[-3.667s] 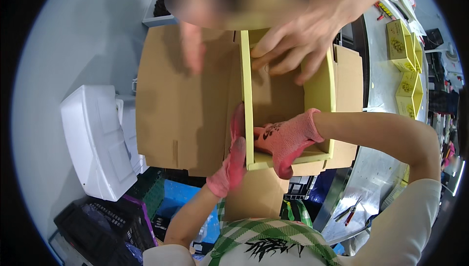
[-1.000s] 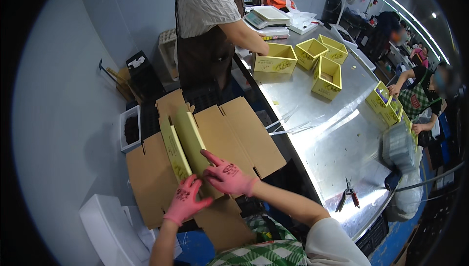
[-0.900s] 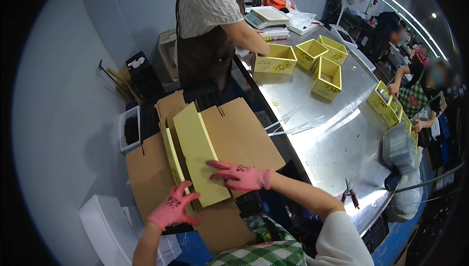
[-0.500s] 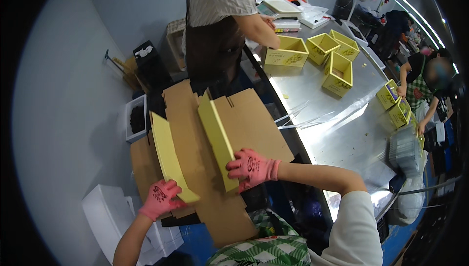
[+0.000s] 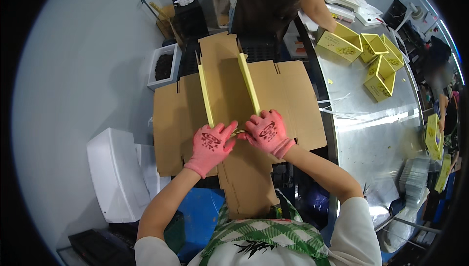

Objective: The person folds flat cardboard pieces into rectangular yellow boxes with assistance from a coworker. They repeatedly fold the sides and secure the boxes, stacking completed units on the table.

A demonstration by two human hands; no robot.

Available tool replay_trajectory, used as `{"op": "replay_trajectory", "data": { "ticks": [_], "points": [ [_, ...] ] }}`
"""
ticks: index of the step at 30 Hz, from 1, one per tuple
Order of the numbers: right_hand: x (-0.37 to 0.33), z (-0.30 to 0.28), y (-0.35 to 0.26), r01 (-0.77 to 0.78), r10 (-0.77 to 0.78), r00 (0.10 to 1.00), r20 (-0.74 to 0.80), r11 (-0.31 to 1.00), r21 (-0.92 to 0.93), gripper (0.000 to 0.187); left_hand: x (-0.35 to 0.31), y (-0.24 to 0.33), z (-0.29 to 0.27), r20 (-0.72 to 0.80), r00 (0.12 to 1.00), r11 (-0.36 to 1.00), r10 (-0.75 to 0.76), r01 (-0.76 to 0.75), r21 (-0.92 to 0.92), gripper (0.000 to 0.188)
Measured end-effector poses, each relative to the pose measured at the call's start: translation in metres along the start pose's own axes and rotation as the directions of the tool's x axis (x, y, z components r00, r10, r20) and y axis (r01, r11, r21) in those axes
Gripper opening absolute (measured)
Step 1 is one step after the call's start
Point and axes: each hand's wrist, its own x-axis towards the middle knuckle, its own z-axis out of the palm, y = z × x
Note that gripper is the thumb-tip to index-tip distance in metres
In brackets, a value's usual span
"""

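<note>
In front of me lies a cardboard box blank [image 5: 188, 104], brown on its upper face. Its two long side walls stand upright: a left wall [image 5: 205, 95] and a right wall [image 5: 249, 86], both with yellow showing. My left hand [image 5: 212, 144], in a pink glove, has its fingers closed on the near end of the left wall. My right hand [image 5: 267, 131], gloved alike, is closed at the near end of the right wall. The two hands nearly meet, and both hold folded-in end flaps [image 5: 238, 131], mostly hidden by the fingers.
A metal table [image 5: 364, 139] on the right bears several yellow boxes [image 5: 339, 43]. A person in a dark apron [image 5: 266, 9] stands beyond my work; another works at far right. White foam boxes [image 5: 117, 173] stand at lower left, and a white tub [image 5: 164, 66] with dark contents farther back.
Both side walls now stand straighter and closer together. My hands have come together at their near ends, and the end flaps are turned inward. The view has shifted left.
</note>
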Motion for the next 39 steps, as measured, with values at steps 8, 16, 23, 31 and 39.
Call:
{"op": "replay_trajectory", "data": {
  "ticks": [8,16,23,31,39],
  "points": [
    [-0.004,0.002,0.012,0.145,-0.096,0.978,-0.187,0.951,0.273,0.031,0.006,0.004,0.019,-0.161,0.986,0.994,-0.044,0.059,0.091,0.037],
    [-0.098,-0.001,0.022,0.113,-0.126,0.992,0.017,0.932,0.344,0.061,0.007,-0.002,0.019,-0.250,0.966,0.996,-0.071,0.083,0.038,0.036],
    [-0.113,-0.002,0.014,0.464,-0.482,0.876,0.020,0.853,0.241,0.052,0.017,-0.003,0.003,-0.131,0.983,0.992,-0.125,0.124,-0.021,0.026],
    [-0.029,-0.016,0.032,0.280,-0.060,0.888,-0.456,0.857,0.433,0.031,0.018,0.008,0.011,-0.018,0.999,0.999,-0.031,0.030,-0.036,0.020],
    [-0.006,0.031,0.015,-0.042,0.420,0.731,-0.538,0.814,0.579,0.039,-0.028,-0.055,0.049,0.184,0.929,0.084,-0.322,0.222,-0.971,0.035]
  ]
}}
